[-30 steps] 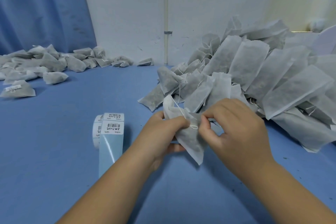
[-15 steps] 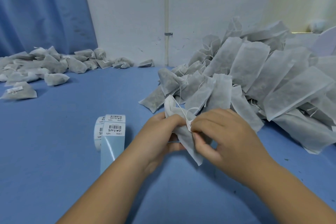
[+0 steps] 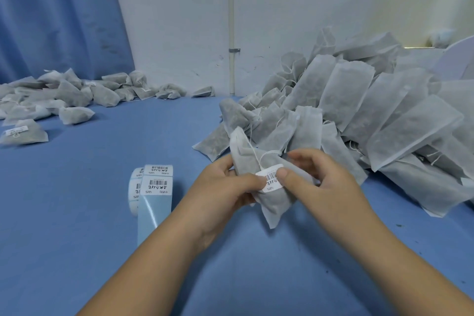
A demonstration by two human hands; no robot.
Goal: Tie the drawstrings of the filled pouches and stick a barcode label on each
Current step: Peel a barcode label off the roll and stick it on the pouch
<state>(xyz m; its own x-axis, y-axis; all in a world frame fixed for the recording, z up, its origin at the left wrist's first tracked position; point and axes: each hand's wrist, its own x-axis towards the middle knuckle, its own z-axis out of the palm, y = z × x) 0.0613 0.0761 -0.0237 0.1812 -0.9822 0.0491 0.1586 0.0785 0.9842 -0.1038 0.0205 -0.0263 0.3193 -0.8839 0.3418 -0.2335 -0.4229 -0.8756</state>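
Note:
A filled grey mesh pouch [image 3: 274, 200] with a white drawstring [image 3: 259, 159] sits between both hands above the blue table. My left hand [image 3: 220, 187] grips its left side, thumb at the edge of a white barcode label [image 3: 271, 180] lying on the pouch. My right hand [image 3: 315, 182] holds the right side, and its thumb presses down on the label. A roll of barcode labels [image 3: 151, 187] stands on the table to the left of my left hand, its blue backing strip trailing toward me.
A big heap of untied pouches [image 3: 372, 120] fills the right side of the blue table [image 3: 77, 213]. Several tied, labelled pouches [image 3: 64, 100] lie at the far left by a blue curtain. A white wall runs behind.
Earlier both hands worked the drawstring at the pouch's neck. Now a barcode label lies on the pouch and my right thumb presses it.

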